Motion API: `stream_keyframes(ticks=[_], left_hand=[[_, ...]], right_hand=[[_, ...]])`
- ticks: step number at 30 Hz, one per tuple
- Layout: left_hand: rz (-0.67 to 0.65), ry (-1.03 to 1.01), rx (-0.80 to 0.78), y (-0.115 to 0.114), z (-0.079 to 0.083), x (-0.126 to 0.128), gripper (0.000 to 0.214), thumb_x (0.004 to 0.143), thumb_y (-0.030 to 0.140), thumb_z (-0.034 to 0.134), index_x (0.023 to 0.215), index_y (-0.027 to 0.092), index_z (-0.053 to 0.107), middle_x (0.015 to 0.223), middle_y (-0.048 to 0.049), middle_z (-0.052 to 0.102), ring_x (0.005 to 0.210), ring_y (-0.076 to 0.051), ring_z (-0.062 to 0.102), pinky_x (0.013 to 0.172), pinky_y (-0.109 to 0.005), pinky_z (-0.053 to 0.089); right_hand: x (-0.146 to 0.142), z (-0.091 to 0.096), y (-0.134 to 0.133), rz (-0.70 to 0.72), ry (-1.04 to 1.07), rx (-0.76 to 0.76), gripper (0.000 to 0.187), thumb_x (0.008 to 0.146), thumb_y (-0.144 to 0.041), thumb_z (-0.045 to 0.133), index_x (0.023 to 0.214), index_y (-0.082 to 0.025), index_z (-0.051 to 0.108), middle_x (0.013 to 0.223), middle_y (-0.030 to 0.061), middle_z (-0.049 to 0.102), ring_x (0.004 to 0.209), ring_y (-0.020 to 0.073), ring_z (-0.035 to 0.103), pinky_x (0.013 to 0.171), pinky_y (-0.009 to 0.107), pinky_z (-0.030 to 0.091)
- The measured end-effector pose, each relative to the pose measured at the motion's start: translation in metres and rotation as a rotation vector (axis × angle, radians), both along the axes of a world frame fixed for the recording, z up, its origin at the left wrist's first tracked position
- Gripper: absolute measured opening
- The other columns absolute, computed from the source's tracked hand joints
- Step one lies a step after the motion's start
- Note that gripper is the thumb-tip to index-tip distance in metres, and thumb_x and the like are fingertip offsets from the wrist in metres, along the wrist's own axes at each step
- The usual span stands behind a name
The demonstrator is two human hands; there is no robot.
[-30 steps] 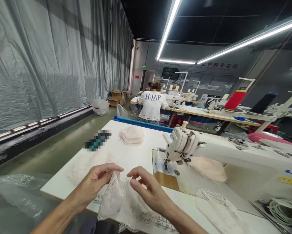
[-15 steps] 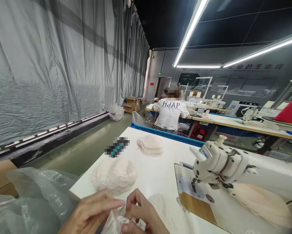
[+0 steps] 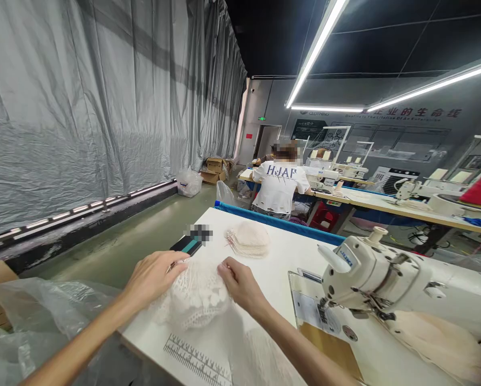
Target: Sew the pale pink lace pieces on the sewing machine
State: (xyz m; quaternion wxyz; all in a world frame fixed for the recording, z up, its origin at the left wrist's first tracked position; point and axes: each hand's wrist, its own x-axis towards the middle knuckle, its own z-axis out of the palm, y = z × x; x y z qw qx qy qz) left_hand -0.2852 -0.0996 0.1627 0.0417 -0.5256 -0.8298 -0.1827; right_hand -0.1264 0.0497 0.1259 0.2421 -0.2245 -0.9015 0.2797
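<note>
A white lace piece (image 3: 204,297) is stretched between my two hands over the left part of the table. My left hand (image 3: 154,276) pinches its left edge, and a small shiny thing I cannot make out shows by the fingers. At the right edge of the lace, my right hand (image 3: 242,284) is closed on the fabric. The pile of lace pieces beneath is mostly hidden. Beyond them lies a neat stack of cream fabric pieces (image 3: 249,239). More pale fabric (image 3: 264,356) rests near my right forearm.
To the right stands a white sewing machine (image 3: 369,279) with peach fabric (image 3: 437,343) beside it. A ruler scale (image 3: 198,360) lies along the table's front. A dark and teal object (image 3: 190,244) sits at the left edge. Clear plastic bags (image 3: 55,321) fill the lower left. A seated person (image 3: 280,185) works ahead.
Both hands have moved forward from the table's front edge, carrying the lace piece over the pile and spreading it. The ruler scale now shows.
</note>
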Motion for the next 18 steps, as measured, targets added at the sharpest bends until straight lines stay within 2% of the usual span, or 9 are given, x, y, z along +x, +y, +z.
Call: stream_keyframes(ticks=[3, 4, 6, 8, 10, 12, 13, 16, 18], left_hand=[[0.015, 0.092, 0.007, 0.024, -0.013, 0.002, 0.036, 0.089, 0.027, 0.040, 0.118, 0.021, 0.060, 0.110, -0.0117, 0.064, 0.100, -0.029, 0.059, 0.080, -0.039, 0.046], [-0.011, 0.109, 0.011, 0.026, -0.021, 0.006, 0.038, 0.090, 0.027, 0.038, 0.122, 0.019, 0.057, 0.118, -0.0135, 0.060, 0.106, -0.030, 0.055, 0.084, -0.041, 0.044], [-0.124, 0.124, 0.006, 0.025, -0.040, 0.013, 0.040, 0.092, 0.030, 0.035, 0.126, 0.022, 0.053, 0.131, -0.0119, 0.052, 0.117, -0.028, 0.048, 0.093, -0.042, 0.039], [-0.275, 0.133, -0.001, 0.018, -0.058, 0.013, 0.040, 0.092, 0.039, 0.036, 0.125, 0.026, 0.054, 0.135, -0.0071, 0.050, 0.122, -0.025, 0.045, 0.100, -0.040, 0.035], [-0.347, 0.170, 0.038, 0.012, -0.071, 0.007, 0.041, 0.091, 0.043, 0.036, 0.123, 0.026, 0.055, 0.135, -0.0056, 0.051, 0.122, -0.026, 0.046, 0.101, -0.041, 0.034], [-0.388, 0.202, 0.108, 0.011, -0.077, 0.005, 0.042, 0.091, 0.042, 0.036, 0.128, 0.025, 0.048, 0.137, -0.0048, 0.048, 0.123, -0.026, 0.045, 0.104, -0.043, 0.030], [-0.424, 0.232, 0.201, 0.012, -0.077, 0.010, 0.044, 0.091, 0.040, 0.038, 0.132, 0.027, 0.043, 0.138, -0.0036, 0.047, 0.125, -0.028, 0.043, 0.104, -0.045, 0.028], [-0.666, 0.251, 0.383, 0.016, -0.076, 0.058, 0.049, 0.089, 0.033, 0.042, 0.137, 0.034, 0.034, 0.141, 0.0027, 0.043, 0.126, -0.023, 0.042, 0.107, -0.037, 0.027], [-0.793, 0.194, 0.373, 0.022, -0.087, 0.106, 0.051, 0.091, 0.033, 0.042, 0.140, 0.034, 0.029, 0.138, 0.0016, 0.048, 0.125, -0.021, 0.044, 0.105, -0.035, 0.028]], right_hand=[[-0.012, -0.012, 0.017, -0.031, -0.063, 0.058, 0.011, 0.087, -0.023, 0.044, 0.078, -0.020, 0.047, 0.065, -0.0001, 0.052, 0.056, 0.0141, 0.046, 0.051, 0.023, 0.026], [-0.007, -0.014, 0.017, -0.042, -0.077, 0.080, 0.006, 0.087, -0.022, 0.045, 0.084, -0.019, 0.049, 0.072, 0.0024, 0.055, 0.059, 0.0152, 0.048, 0.052, 0.024, 0.026], [0.015, -0.013, 0.012, -0.054, -0.100, 0.117, 0.008, 0.088, -0.020, 0.045, 0.092, -0.018, 0.051, 0.085, 0.0066, 0.059, 0.066, 0.0171, 0.052, 0.055, 0.025, 0.029], [0.051, -0.005, 0.006, -0.044, -0.132, 0.139, 0.011, 0.090, -0.022, 0.044, 0.094, -0.020, 0.054, 0.089, 0.0063, 0.060, 0.071, 0.0174, 0.054, 0.059, 0.026, 0.032], [0.097, 0.006, 0.000, -0.042, -0.167, 0.141, 0.013, 0.092, -0.025, 0.043, 0.090, -0.022, 0.056, 0.085, 0.0036, 0.061, 0.072, 0.0168, 0.055, 0.062, 0.027, 0.034], [0.150, 0.015, -0.005, -0.085, -0.185, 0.132, 0.018, 0.093, -0.027, 0.041, 0.086, -0.022, 0.057, 0.080, 0.0028, 0.061, 0.070, 0.0164, 0.056, 0.062, 0.027, 0.035], [0.177, 0.017, -0.007, -0.127, -0.185, 0.128, 0.022, 0.094, -0.027, 0.039, 0.084, -0.021, 0.057, 0.078, 0.0031, 0.061, 0.069, 0.0163, 0.056, 0.062, 0.027, 0.036], [0.255, 0.009, -0.011, -0.356, -0.151, 0.131, 0.024, 0.095, -0.027, 0.037, 0.082, -0.020, 0.056, 0.070, 0.0033, 0.059, 0.063, 0.0166, 0.056, 0.059, 0.028, 0.039], [0.295, -0.004, -0.013, -0.440, -0.127, 0.187, 0.022, 0.095, -0.026, 0.036, 0.088, -0.020, 0.056, 0.077, 0.0060, 0.060, 0.069, 0.0185, 0.057, 0.062, 0.030, 0.042]])
